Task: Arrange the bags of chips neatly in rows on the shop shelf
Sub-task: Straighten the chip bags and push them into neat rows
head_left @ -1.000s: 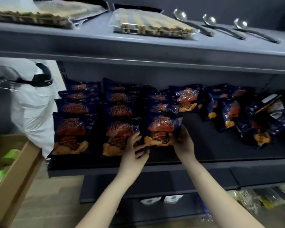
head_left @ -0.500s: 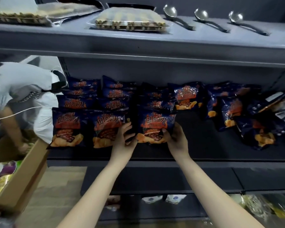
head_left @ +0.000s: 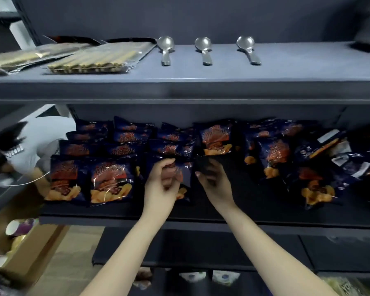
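The left grip point(head_left: 161, 184) is curling fingers and thumb over the face of the front chip bag point(head_left: 185, 176). This bag is lying at the centre of the frame on the middle shelf point(head_left: 201, 217), heading the third column. The right grip point(head_left: 216, 183) is hovering just beside the bag's right edge with bent fingers, and blur is hiding whether it is clasping anything.

The bag's bottom edge is sitting near the shelf's front lip, roughly level with the tidy columns of chip bags point(head_left: 111, 182) just beside it on the left. Right of the right grip, a bare dark stretch of shelf is running across to the loose pile of chip bags point(head_left: 308, 184).

Half a second ago both grips were clasping the bag by its two sides. Now the left one is lying on its face and the right one is sitting off the edge.
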### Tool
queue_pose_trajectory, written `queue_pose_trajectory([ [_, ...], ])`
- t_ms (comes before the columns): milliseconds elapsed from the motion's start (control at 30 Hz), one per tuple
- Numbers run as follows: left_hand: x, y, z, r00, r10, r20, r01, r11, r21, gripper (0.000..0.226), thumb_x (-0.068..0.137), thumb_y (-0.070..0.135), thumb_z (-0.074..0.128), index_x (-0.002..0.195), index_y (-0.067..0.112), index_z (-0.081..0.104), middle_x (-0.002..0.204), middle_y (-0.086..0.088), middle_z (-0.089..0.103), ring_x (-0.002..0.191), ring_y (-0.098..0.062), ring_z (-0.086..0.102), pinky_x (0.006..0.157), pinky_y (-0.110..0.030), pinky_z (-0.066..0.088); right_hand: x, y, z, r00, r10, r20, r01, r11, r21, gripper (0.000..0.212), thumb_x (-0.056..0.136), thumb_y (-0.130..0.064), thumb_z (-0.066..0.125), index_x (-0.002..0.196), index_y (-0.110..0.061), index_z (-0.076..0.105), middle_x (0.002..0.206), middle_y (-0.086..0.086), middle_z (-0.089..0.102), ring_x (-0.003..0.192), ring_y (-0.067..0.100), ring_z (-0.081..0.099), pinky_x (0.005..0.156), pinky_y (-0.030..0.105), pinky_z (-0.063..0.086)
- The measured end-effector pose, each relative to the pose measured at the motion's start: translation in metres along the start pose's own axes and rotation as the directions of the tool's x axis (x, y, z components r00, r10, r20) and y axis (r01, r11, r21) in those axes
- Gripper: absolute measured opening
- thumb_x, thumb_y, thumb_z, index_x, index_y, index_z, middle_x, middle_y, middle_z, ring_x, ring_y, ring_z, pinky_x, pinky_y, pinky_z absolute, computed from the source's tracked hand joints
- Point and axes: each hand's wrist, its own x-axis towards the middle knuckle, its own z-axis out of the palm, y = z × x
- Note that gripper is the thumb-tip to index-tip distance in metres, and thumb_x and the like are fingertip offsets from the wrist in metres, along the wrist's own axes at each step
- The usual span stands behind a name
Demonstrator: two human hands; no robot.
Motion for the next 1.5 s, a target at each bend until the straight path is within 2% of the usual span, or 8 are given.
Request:
queue_pose_trajectory([
  [167, -0.005, 0.015, 0.053, 0.995, 0.049, 0.085, -0.056, 0.995, 0.087, 0.055, 0.086, -0.001, 0.056, 0.112, 0.045, 0.043, 0.118, 0.005, 0.053, 0.11, -0.003, 0.052, 0.089, -0.012, 0.042, 0.009, -0.005, -0.064, 0.993, -0.113, -0.023, 0.111, 0.991, -0.071, 0.06, 0.084, -0.028, 0.068, 0.137, -0.022, 0.04, 0.125, -0.002, 0.052, 0.106, 0.006, 0.054, 0.088, 0.018, 0.046],
  [367, -0.012, 0.024, 0.133, 0.904, 0.245, 0.35, -0.395, 0.792, 0.465, 0.048, 0.087, 0.02, 0.057, 0.132, 0.027, 0.044, 0.142, 0.007, 0.037, 0.13, -0.015, 0.032, 0.108, -0.031, 0.025, 0.011, 0.007, -0.16, 0.909, -0.416, 0.021, 0.365, 0.771, -0.522, 0.053, 0.088, -0.036, 0.059, 0.136, -0.018, 0.043, 0.124, 0.005, 0.049, 0.116, 0.018, 0.044, 0.099, 0.028, 0.037],
  [700, -0.049, 0.029, 0.237, 0.721, 0.242, 0.649, -0.684, 0.401, 0.61, 0.056, 0.083, 0.053, 0.038, 0.126, 0.02, 0.056, 0.137, -0.007, 0.049, 0.126, -0.03, 0.037, 0.105, -0.053, 0.027, -0.024, 0.066, -0.283, 0.955, -0.295, -0.016, 0.157, 0.555, -0.817, 0.054, 0.085, -0.038, 0.064, 0.133, -0.017, 0.05, 0.136, 0.013, 0.045, 0.123, 0.036, 0.043, 0.1, 0.05, 0.041],
  [900, -0.048, 0.034, 0.274, 0.692, 0.115, 0.712, -0.677, 0.446, 0.586, 0.075, 0.082, 0.052, 0.054, 0.146, 0.024, 0.025, 0.154, -0.009, 0.021, 0.132, -0.045, 0.031, 0.106, -0.052, 0.03, -0.04, 0.089, -0.305, 0.987, 0.121, 0.107, 0.027, 0.531, -0.847, 0.069, 0.087, -0.044, 0.055, 0.147, -0.033, 0.022, 0.158, 0.001, 0.01, 0.14, 0.031, 0.023, 0.109, 0.044, 0.03],
  [1033, -0.042, 0.031, 0.291, 0.681, 0.012, 0.732, -0.629, 0.523, 0.576, 0.079, 0.09, 0.04, 0.053, 0.148, 0.032, 0.001, 0.156, 0.001, -0.018, 0.139, -0.039, 0.015, 0.107, -0.043, 0.036, -0.048, 0.091, -0.303, 0.994, 0.054, 0.094, 0.044, 0.594, -0.804, 0.052, 0.087, -0.031, 0.054, 0.138, -0.032, 0.043, 0.153, -0.002, 0.026, 0.133, 0.03, 0.036, 0.103, 0.041, 0.037],
  [1233, -0.043, 0.015, 0.294, 0.686, 0.208, 0.697, -0.638, 0.633, 0.438, 0.051, 0.082, 0.026, 0.067, 0.128, 0.024, 0.048, 0.153, -0.007, 0.022, 0.124, -0.036, 0.042, 0.083, -0.041, 0.054, -0.059, 0.089, -0.297, 0.995, -0.001, 0.1, 0.079, 0.627, -0.775, 0.045, 0.083, -0.029, 0.053, 0.126, -0.04, 0.055, 0.137, -0.001, 0.047, 0.122, 0.027, 0.047, 0.098, 0.042, 0.043],
  [1367, -0.042, 0.013, 0.28, 0.664, 0.274, 0.696, -0.652, 0.668, 0.359, 0.036, 0.072, 0.014, 0.075, 0.104, 0.017, 0.058, 0.135, -0.009, 0.044, 0.114, -0.034, 0.051, 0.073, -0.039, 0.058, -0.061, 0.081, -0.298, 1.0, -0.01, -0.02, -0.006, 0.751, -0.66, 0.031, 0.085, -0.027, 0.06, 0.115, -0.03, 0.065, 0.121, -0.004, 0.055, 0.101, 0.018, 0.061, 0.085, 0.036, 0.052],
  [1500, -0.039, 0.008, 0.257, 0.611, 0.383, 0.693, -0.719, 0.635, 0.282, 0.036, 0.07, 0.011, 0.077, 0.101, 0.013, 0.06, 0.126, -0.009, 0.048, 0.109, -0.032, 0.055, 0.071, -0.034, 0.058, -0.048, 0.064, -0.287, 0.971, 0.052, -0.234, -0.165, 0.852, -0.496, 0.043, 0.091, -0.024, 0.057, 0.133, -0.019, 0.048, 0.121, 0.003, 0.055, 0.075, 0.021, 0.063, 0.068, 0.032, 0.047],
])
